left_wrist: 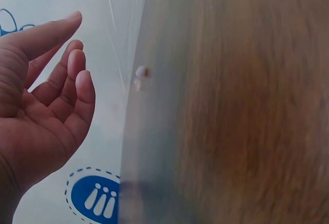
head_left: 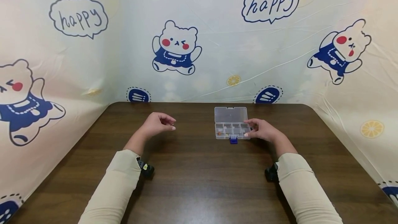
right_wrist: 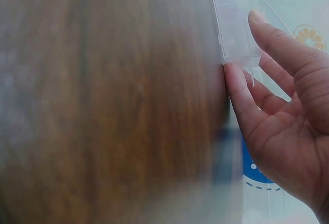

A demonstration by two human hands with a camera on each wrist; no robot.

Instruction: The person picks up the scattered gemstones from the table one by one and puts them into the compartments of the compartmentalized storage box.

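Observation:
A clear plastic compartment box [head_left: 233, 126] stands on the table with its lid [head_left: 230, 115] raised at the back. Small orange and pale pieces lie in its left compartments, and a blue latch [head_left: 233, 141] hangs at the front. My right hand [head_left: 264, 129] grips the box's right end, thumb at the front and fingers toward the back. Off to the left, my left hand [head_left: 158, 124] hovers over the table, fingers loosely curved, thumb apart from the other fingers. Beside it in the left wrist view, a small pale bead-like piece [left_wrist: 142, 72] shows against the table.
The brown wooden table [head_left: 199, 175] reaches back to a printed cloth [head_left: 217, 54] that hangs behind and at both sides. A dark camera [head_left: 147, 169] is strapped to the left wrist and another camera [head_left: 272, 173] to the right.

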